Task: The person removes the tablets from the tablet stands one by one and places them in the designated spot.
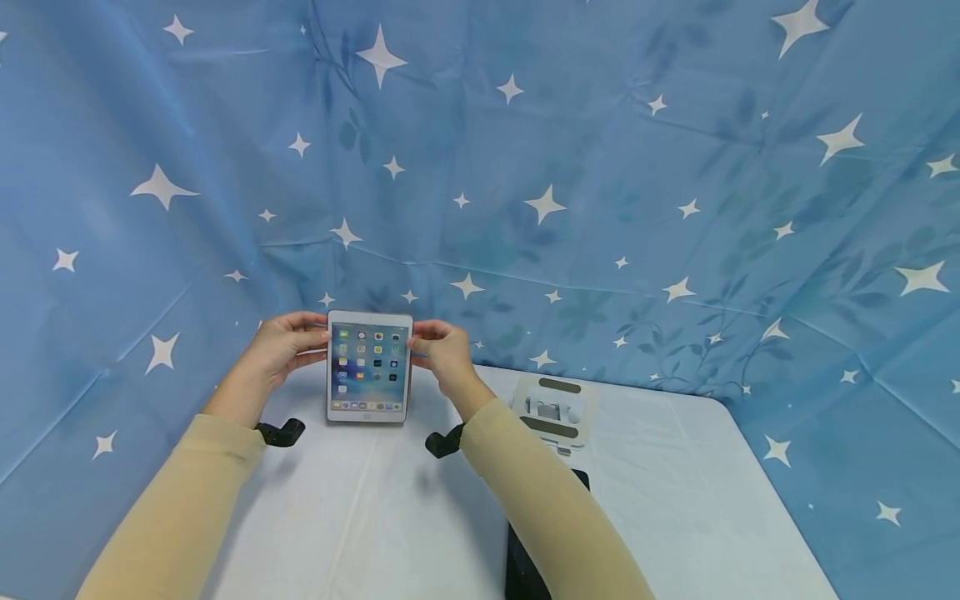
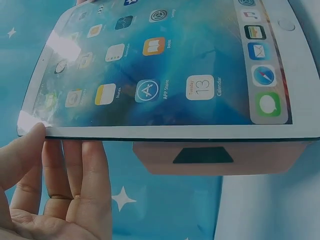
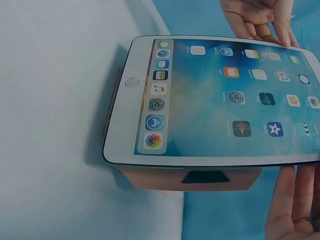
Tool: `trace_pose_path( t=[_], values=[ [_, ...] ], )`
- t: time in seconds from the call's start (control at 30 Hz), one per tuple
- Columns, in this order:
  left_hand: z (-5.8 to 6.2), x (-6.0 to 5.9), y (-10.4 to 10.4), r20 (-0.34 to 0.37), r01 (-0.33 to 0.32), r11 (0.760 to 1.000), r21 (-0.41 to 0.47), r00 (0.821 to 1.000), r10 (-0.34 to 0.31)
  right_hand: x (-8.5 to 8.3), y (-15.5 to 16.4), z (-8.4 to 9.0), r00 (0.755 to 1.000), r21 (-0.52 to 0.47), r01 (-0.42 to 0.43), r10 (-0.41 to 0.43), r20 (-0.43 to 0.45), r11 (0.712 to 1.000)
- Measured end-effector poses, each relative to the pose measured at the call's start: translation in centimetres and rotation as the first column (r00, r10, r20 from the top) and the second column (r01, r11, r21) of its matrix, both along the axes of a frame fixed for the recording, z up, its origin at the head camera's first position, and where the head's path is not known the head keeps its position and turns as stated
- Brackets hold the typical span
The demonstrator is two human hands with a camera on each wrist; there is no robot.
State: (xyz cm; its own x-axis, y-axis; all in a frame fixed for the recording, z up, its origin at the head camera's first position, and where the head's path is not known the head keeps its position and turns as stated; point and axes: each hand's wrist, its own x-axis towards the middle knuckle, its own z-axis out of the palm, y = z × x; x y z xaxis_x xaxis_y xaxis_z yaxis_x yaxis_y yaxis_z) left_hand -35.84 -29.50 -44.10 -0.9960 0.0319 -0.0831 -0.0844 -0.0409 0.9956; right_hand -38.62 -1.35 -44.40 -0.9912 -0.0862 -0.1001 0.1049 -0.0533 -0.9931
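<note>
A white tablet with a lit home screen stands upright on the white table, leaning on a pink stand. My left hand pinches its upper left edge; in the left wrist view the thumb lies on the front rim and the fingers run behind. My right hand holds the upper right edge, its fingers behind the tablet. The pink stand shows under the tablet's lower side in the right wrist view.
A second, pale folding stand sits on the table to the right of my right forearm. A flat black device lies near the front edge, partly under that arm. A blue star-patterned cloth hangs behind and around the table.
</note>
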Motion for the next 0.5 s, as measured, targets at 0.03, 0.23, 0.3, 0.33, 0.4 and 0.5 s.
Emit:
trace_pose_path(
  t=[0.03,0.23,0.3,0.33,0.4,0.5],
  values=[
    [0.02,0.04,0.01,0.003,0.001,1.000,-0.002,1.000,-0.001,0.00,0.03,-0.02,1.000,0.000,-0.002,0.002,0.001,1.000],
    [0.14,0.29,0.15,0.019,0.011,1.000,-0.019,1.000,-0.011,-0.03,0.23,-0.28,1.000,0.004,-0.011,0.011,0.001,1.000],
    [0.15,0.39,0.24,0.024,0.014,1.000,-0.025,1.000,-0.013,0.01,0.32,-0.35,1.000,0.005,-0.013,0.013,0.002,1.000],
    [0.15,0.45,0.28,0.026,0.014,0.999,-0.030,1.000,-0.013,0.04,0.36,-0.38,1.000,0.006,-0.012,0.012,0.003,1.000],
    [0.14,0.56,0.36,0.029,0.014,0.999,-0.039,0.999,-0.012,0.11,0.47,-0.46,1.000,0.005,-0.013,0.013,0.007,1.000],
    [0.13,0.73,0.53,0.036,0.011,0.999,-0.044,0.999,-0.009,0.22,0.64,-0.58,1.000,0.004,-0.013,0.013,0.014,1.000]
  ],
)
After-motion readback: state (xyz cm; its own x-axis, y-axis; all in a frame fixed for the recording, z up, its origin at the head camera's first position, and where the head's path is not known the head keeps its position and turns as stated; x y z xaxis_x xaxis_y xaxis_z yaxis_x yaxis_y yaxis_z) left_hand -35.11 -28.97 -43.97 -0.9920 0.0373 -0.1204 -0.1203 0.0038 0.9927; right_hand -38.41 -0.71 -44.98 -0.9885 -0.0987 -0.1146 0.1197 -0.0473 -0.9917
